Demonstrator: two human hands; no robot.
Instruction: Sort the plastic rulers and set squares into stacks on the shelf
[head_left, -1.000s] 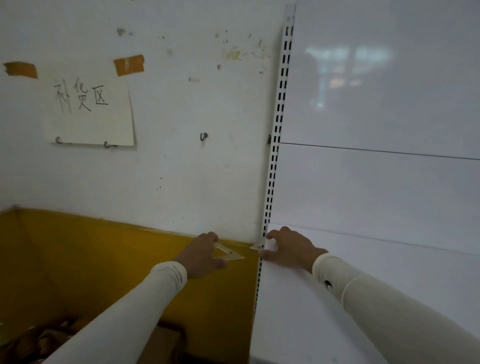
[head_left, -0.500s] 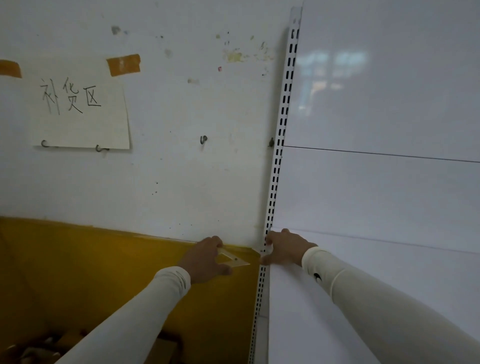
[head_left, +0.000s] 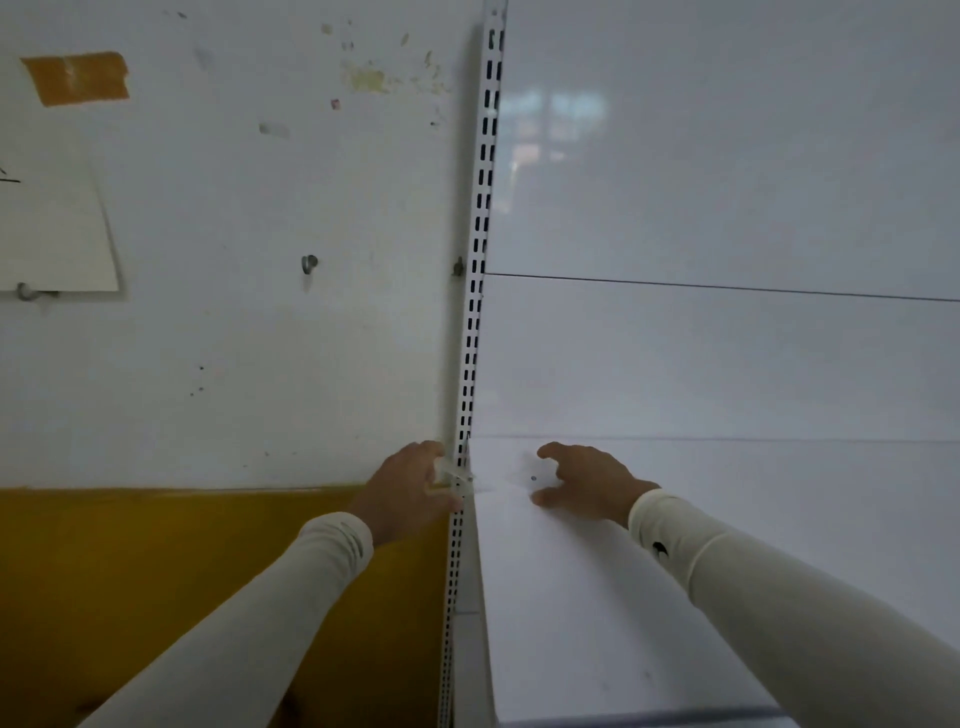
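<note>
- Clear plastic is what your left hand (head_left: 410, 493) pinches: a transparent set square (head_left: 453, 475), gripped between thumb and curled fingers, its tip crossing the slotted upright (head_left: 470, 364) just to the right of your knuckles.
- Your right hand (head_left: 587, 480) rests on the white shelf (head_left: 597, 597) with fingers spread and loosely bent. It holds nothing that can be made out; the thumb presses the shelf surface.
- Between your two hands, flat on the shelf just left of your right thumb, lies a faint transparent piece (head_left: 511, 475) with a small dark dot. It reads as a set square already placed, but its outline is too pale to confirm its shape or whether more than one lies there.
- Judge the progress as early: at most one stack is started, and no rulers are visible anywhere.
- Next step, as a judgement: carry the held set square right, past the upright, and lay it on the piece beside your right hand. Align the edges before releasing.
- Caution: clear plastic on white is hard to see; check placement by touch.
</note>
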